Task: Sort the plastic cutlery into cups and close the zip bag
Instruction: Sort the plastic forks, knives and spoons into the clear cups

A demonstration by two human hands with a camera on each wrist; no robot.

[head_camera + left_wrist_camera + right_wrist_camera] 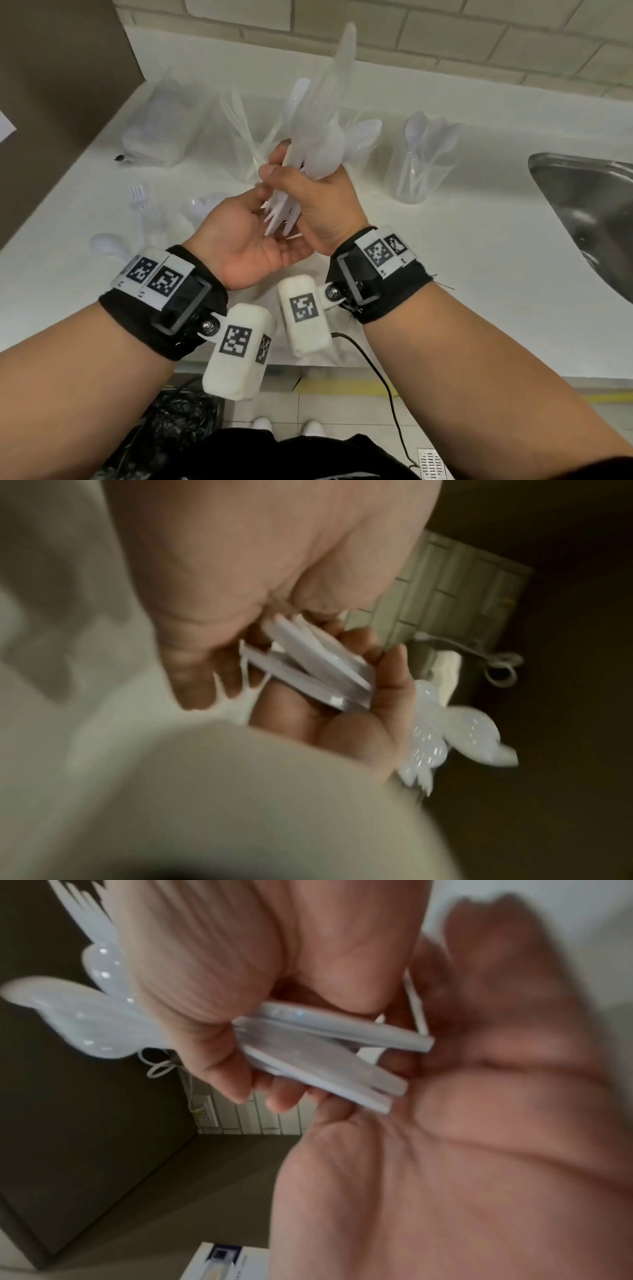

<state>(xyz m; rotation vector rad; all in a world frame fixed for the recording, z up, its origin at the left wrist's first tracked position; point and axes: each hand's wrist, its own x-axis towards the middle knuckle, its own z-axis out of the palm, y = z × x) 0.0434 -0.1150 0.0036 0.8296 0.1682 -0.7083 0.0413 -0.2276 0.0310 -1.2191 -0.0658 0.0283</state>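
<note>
In the head view my right hand (291,171) grips a bundle of white plastic cutlery (329,137) above the counter; spoon bowls and a knife point up, fork tines (279,214) point down. My left hand (263,202) lies palm up just under the bundle, fingers relaxed and touching the tines. The right wrist view shows flat handle ends (325,1056) in my right hand (260,1093) and a spoon bowl (85,1020). A clear cup (419,171) with spoons stands to the right. Another clear cup (250,144) with cutlery is partly hidden behind the hands. The zip bag (157,130) lies at the back left.
Loose forks and spoons (144,212) lie on the white counter (445,274) left of my hands. A steel sink (589,212) opens at the right edge. A tiled wall (445,37) backs the counter, and a brown panel (61,85) closes the left side.
</note>
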